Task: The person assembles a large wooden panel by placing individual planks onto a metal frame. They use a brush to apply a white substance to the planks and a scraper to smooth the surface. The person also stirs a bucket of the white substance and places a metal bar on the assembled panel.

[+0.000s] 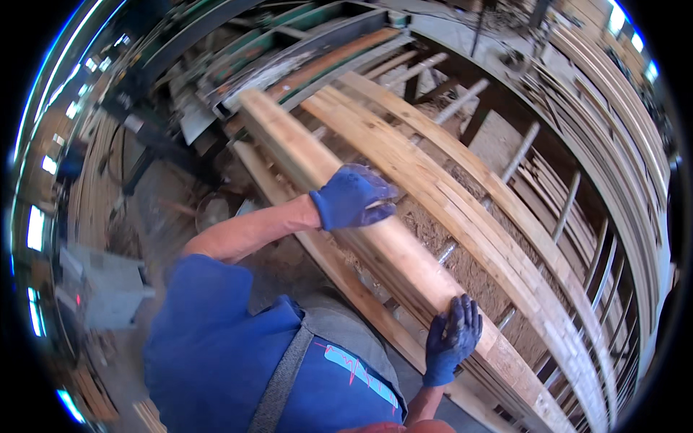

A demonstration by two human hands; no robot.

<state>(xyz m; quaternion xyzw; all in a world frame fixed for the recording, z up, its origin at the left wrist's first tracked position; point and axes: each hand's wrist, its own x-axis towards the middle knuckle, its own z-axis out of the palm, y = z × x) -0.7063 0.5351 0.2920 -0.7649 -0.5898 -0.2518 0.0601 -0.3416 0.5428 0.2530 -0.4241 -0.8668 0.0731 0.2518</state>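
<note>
Across the rack, far left to near right: a long pale beam (422, 256), lying on top of thinner stacked boards (406, 290) whose edges show along its near side.
Left hand (354, 196): blue-gloved, across the beam's upper face toward its far half; thumb and fingers curved, with a small gap between them; cannot tell whether it is clamped on the wood. Outline slightly blurred.
Right hand (453, 339): blue glove, dark stains; nearer end of the beam, fingers extended side by side over its near edge, apart from the thumb, not closed round the wood.
Right of beam: two long jointed planks, the wider plank (462, 216) and the narrower plank (433, 133), roughly parallel to it.
Left of beam: one lower board (339, 270), close to the person's front.
Under the planks: metal bars (521, 151) set crosswise; sawdust (426, 225) in the gaps.
Far side: green-and-dark metal framework (299, 32).
Far right: long stacked timber (603, 108).
Left: grey box (108, 285), small red light on it.
Clothing: blue shirt (209, 346), grey apron (346, 328).
</note>
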